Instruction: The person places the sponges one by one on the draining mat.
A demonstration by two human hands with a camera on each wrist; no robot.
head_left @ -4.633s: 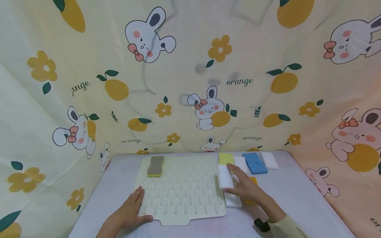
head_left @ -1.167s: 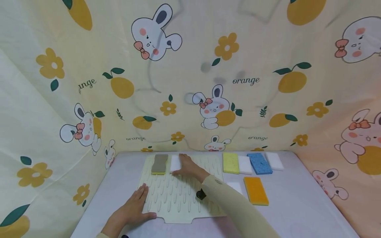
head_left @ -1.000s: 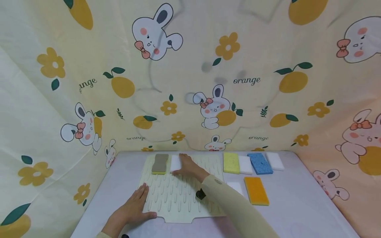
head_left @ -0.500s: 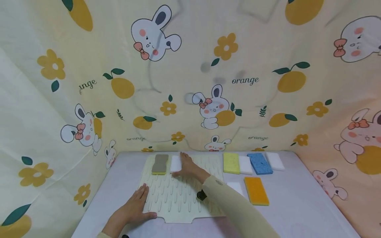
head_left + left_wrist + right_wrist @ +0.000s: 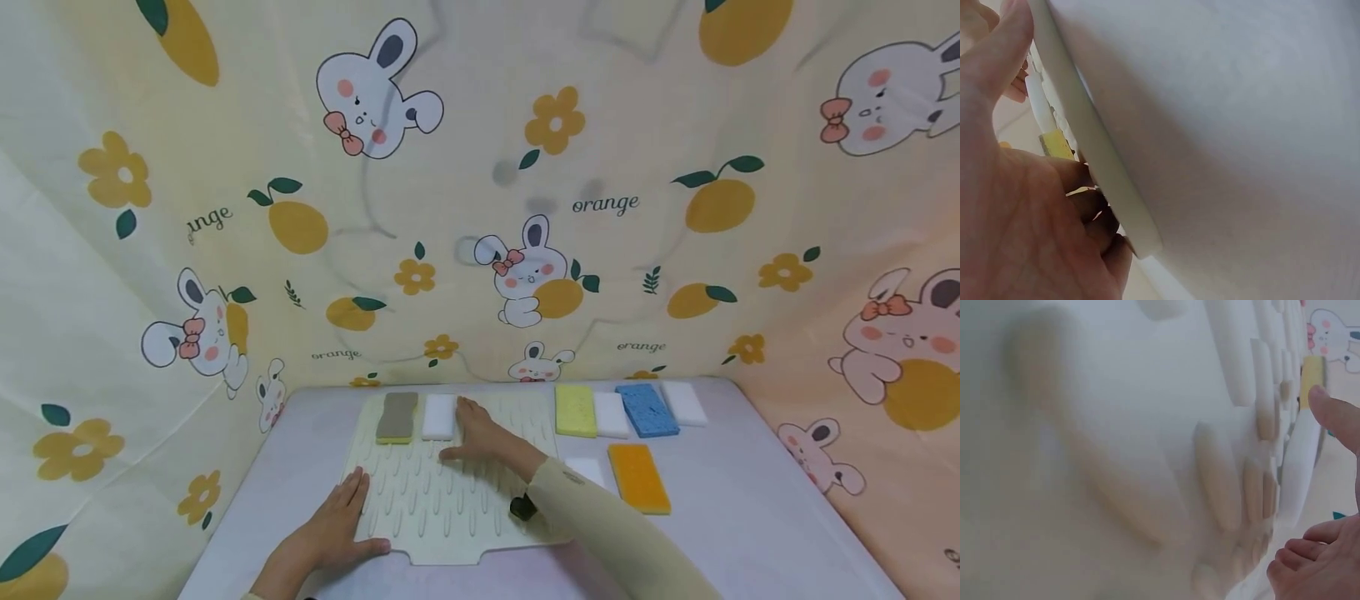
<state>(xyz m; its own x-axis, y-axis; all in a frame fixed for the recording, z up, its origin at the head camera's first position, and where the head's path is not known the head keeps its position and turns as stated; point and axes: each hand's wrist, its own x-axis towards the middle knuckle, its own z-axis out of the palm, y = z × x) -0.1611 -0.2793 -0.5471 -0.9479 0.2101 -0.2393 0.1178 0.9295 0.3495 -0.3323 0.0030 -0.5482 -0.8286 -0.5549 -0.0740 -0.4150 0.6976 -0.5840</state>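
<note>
A cream mat with raised ridges lies on the table. On its back left part sit a grey-topped yellow sponge and, to the right of it, a white sponge. My right hand is just right of the white sponge, fingers and thumb spread; the right wrist view shows a gap between this hand and the white sponge. My left hand rests on the mat's front left corner, with extended fingers along the left side and the thumb at the front edge.
Right of the mat, a yellow sponge, a white one, a blue one and another white one form a back row. Nearer lie an orange sponge and a partly covered white one. A printed curtain encloses the table.
My right hand carried the white sponge from the right side onto the mat beside the grey-topped sponge, then let go and moved slightly right and nearer. My left hand stayed at the mat's corner.
</note>
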